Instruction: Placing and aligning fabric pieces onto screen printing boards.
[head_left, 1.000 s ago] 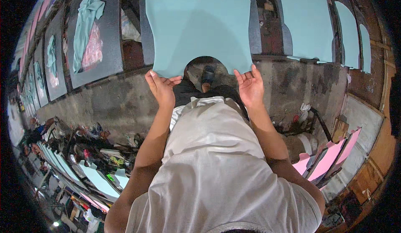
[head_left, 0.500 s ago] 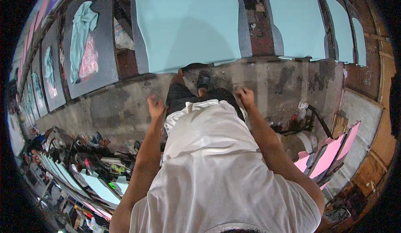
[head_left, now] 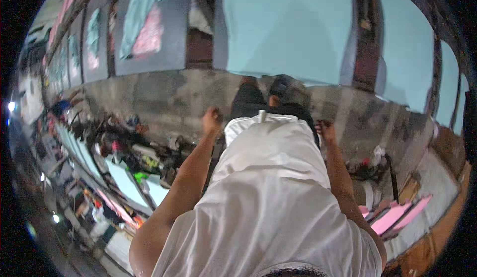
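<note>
My left hand (head_left: 212, 120) hangs beside my left hip, over the concrete floor. Its fingers look bent, but motion smears them. At my other hip is my right hand (head_left: 326, 132), its fingers blurred and dark against the floor. I make out nothing held in either hand, and neither touches a panel. Ahead of my feet a large light-blue sheet (head_left: 288, 29) covers a dark grey board, with my shadow falling on it. Left of it, a crumpled light-blue sheet (head_left: 141, 16) lies over a pink patch on another grey board (head_left: 171, 43).
More light-blue sheets (head_left: 407, 43) on boards continue to the right. Behind me on the left stand tilted light-blue panels (head_left: 124, 181) amid clutter. Pink panels (head_left: 392, 217) and a dark curved bar (head_left: 391, 177) are at the lower right. Stained concrete floor (head_left: 164, 96) runs between the rows.
The boards and floor have shifted and turned in view, with the large blue sheet now further right. Both hands appear further right too; the left hand's spread fingers now look more bent.
</note>
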Action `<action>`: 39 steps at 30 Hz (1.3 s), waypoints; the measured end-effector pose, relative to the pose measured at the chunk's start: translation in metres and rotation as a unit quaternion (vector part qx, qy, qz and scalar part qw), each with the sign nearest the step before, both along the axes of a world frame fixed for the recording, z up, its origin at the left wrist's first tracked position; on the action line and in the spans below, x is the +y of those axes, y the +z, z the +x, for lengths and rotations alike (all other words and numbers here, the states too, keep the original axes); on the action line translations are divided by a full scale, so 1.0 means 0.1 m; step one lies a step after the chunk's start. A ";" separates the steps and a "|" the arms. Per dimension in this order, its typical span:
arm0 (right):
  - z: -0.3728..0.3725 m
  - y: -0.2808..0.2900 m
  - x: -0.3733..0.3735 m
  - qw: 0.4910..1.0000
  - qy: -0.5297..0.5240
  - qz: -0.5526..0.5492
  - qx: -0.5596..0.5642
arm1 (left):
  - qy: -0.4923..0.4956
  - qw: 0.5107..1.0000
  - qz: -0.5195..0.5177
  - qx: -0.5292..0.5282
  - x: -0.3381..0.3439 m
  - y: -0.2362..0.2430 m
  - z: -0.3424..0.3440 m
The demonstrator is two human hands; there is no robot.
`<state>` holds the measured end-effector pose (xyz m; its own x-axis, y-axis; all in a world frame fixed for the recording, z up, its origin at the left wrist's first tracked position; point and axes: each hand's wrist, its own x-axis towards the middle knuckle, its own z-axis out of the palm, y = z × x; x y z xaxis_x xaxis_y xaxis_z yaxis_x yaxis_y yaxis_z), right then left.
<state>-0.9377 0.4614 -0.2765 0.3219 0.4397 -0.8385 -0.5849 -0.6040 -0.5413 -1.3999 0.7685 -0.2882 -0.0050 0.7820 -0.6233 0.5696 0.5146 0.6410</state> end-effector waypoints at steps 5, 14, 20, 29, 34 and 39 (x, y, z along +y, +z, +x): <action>0.28 0.54 0.73 0.999 0.020 -0.019 -0.037 | -0.138 0.987 0.075 0.035 0.33 0.77 1.32; 0.40 1.42 1.33 0.922 -0.183 0.292 0.175 | 0.052 0.862 -0.153 -0.481 0.60 1.65 2.02; 0.34 1.09 1.62 0.806 -0.198 0.502 0.245 | 0.113 0.817 -0.181 -0.535 0.68 1.55 2.18; 0.30 1.51 1.64 0.895 -0.267 0.350 0.066 | 0.111 0.867 -0.151 -0.461 0.68 1.76 2.29; 0.23 1.63 1.55 0.912 -0.285 0.295 0.004 | 0.084 0.900 -0.120 -0.411 0.57 1.81 2.23; 0.23 1.68 1.44 0.906 -0.294 0.302 -0.030 | 0.062 0.896 -0.123 -0.422 0.58 1.83 2.21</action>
<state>-0.9151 0.6055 -0.1083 0.6863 0.5506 -0.4752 -0.6686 0.2205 -0.7101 -1.1791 0.8262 -0.1047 0.4713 0.6467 -0.5997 -0.1353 0.7249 0.6754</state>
